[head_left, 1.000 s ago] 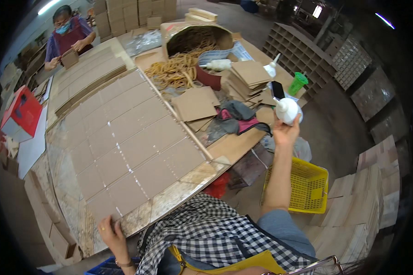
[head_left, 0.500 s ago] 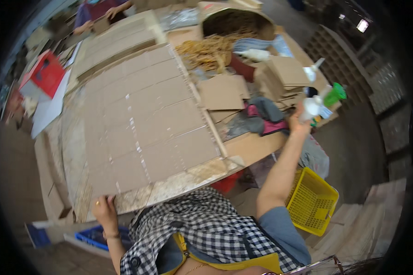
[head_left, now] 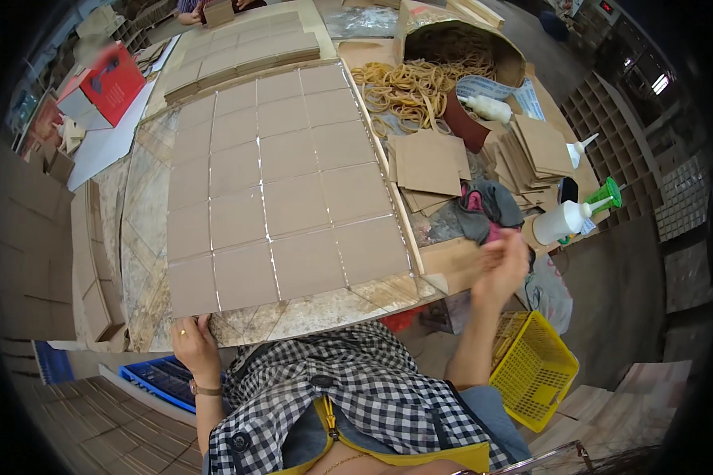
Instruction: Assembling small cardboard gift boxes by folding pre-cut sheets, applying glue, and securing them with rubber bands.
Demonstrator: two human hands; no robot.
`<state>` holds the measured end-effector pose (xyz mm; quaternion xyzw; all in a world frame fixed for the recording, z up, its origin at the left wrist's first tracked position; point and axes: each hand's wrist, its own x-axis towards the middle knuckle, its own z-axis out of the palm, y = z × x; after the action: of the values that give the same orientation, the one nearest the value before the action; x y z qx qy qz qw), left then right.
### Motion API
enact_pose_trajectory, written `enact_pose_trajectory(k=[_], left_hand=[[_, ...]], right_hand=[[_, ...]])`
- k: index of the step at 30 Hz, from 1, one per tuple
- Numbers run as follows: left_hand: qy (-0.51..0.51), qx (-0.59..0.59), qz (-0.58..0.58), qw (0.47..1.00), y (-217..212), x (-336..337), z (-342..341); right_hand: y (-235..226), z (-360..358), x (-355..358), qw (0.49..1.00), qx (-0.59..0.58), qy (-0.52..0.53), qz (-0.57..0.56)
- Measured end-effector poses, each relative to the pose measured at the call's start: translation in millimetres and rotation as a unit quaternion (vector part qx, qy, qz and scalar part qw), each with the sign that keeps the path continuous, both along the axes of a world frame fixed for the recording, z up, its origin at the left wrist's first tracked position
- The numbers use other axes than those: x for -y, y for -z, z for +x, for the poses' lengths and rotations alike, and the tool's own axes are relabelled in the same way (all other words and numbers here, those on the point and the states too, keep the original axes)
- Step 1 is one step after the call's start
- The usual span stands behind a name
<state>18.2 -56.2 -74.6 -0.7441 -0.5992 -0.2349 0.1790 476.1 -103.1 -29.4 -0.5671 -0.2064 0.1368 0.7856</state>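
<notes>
At the front left, my left hand (head_left: 195, 340), a ring on one finger, is closed over the worn edge of the work board (head_left: 309, 317). On the board lies a block of brown cardboard pieces (head_left: 293, 198) in a grid, with white lines like glue along several seams. My right hand (head_left: 502, 265) is over the right front of the table, its fingers blurred by motion. I see nothing clearly held in it. Just beyond it, a white squeeze bottle (head_left: 558, 224) with a thin nozzle leans beside a grey and pink cloth (head_left: 487, 210).
Loose cardboard squares (head_left: 428, 162), rubber bands (head_left: 404, 95) and a green-capped bottle (head_left: 608, 194) crowd the right side. A yellow basket (head_left: 535, 372) stands below my right arm. A red box (head_left: 107, 83) is at far left; a co-worker's hands (head_left: 214, 9) hold cardboard at the back.
My right hand has let go of the white bottle and drawn back toward me and left. The bottle now rests at the table's right side. My left hand still grips the edge.
</notes>
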Motion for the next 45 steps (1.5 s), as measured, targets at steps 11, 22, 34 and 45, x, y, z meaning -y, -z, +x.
enact_pose_trajectory(k=[11, 22, 34, 45], left_hand=[[-0.063, 0.473, -0.055, 0.877, 7.9, 12.0, 5.5], [-0.043, 0.852, -0.184, 0.488, -6.9, -0.3, -15.2], [-0.034, 0.875, -0.231, 0.423, 3.2, -5.9, -24.9], [-0.006, 0.859, -0.199, 0.472, -40.9, -13.0, 7.4]], right_hand=[[13.5, -48.1, -5.0, 0.941, 0.251, -0.112, -0.196], [-10.1, 28.4, -127.0, 0.679, 0.591, -0.217, -0.378], [-18.9, 35.2, -141.3, 0.646, 0.585, -0.273, -0.407], [-36.3, 22.4, -150.7, 0.665, 0.598, -0.219, -0.391]])
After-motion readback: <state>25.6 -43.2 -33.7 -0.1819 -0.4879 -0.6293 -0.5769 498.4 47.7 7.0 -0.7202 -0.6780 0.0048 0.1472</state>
